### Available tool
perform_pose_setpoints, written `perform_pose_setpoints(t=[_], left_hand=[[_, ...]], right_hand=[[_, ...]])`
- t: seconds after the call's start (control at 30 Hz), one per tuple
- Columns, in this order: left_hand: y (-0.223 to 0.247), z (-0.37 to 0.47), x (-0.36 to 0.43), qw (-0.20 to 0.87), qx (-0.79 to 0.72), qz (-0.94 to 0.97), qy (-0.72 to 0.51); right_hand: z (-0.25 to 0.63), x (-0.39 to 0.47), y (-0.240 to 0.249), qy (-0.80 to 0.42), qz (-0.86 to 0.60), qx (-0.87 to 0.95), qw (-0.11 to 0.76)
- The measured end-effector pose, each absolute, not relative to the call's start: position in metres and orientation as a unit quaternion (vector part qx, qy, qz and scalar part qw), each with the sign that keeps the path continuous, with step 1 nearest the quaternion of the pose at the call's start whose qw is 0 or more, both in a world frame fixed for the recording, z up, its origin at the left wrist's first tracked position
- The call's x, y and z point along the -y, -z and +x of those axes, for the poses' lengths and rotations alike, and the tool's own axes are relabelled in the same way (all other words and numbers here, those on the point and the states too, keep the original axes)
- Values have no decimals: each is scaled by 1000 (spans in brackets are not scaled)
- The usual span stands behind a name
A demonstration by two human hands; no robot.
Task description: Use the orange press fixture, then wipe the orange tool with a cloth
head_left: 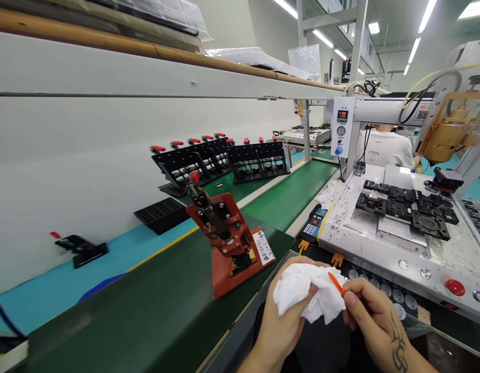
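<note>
A crumpled white wipe (297,287) is bunched in my left hand (278,324), with the fingers wrapped round it and partly hidden beneath. My right hand (369,305) pinches a thin orange plastic stick (336,284) between thumb and forefinger. The stick's far end lies against the wipe, on its right side. Both hands are close together in front of the bench edge. Just beyond them, to the left, a red toggle-clamp fixture (228,274) with a white written label (263,246) stands on the green bench surface (146,311).
To the right stands a white dispensing machine (356,248) with black fixture parts (398,207) and a red button (455,287). A keypad controller (314,225) lies beside it. Black clamp racks (259,158) and a black tray (160,215) sit behind. A shelf (165,72) overhangs. A person (385,147) sits beyond.
</note>
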State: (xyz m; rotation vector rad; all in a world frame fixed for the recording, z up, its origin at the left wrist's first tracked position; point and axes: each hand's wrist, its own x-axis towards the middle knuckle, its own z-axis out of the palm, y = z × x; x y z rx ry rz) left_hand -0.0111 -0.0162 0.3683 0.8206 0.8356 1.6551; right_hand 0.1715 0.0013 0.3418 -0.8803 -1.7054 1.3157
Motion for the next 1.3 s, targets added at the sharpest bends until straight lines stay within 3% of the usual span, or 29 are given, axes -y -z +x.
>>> perform_pose_setpoints(t=[0.17, 0.37, 0.5, 0.67, 0.8, 0.97, 1.3], left_hand=[[-371, -11, 18, 529, -358, 338, -691], [-372, -14, 13, 505, -364, 368, -691], [-374, -17, 10, 569, -361, 319, -666], [-373, -18, 7, 675, -344, 182, -627], [-371, -16, 3, 653, -360, 134, -652], [-370, -16, 6, 624, -331, 223, -672], [-367, -28, 9, 606, -295, 280, -683]], right_hand=[[171, -3, -345, -462, -343, 709, 408], [163, -4, -341, -237, -333, 764, 499], [165, -7, -338, -192, -316, 794, 482], [174, -11, -336, -248, -299, 810, 439], [177, -7, -335, -354, -328, 769, 419], [177, -3, -338, -460, -360, 694, 420], [177, -3, -339, -499, -358, 667, 421]])
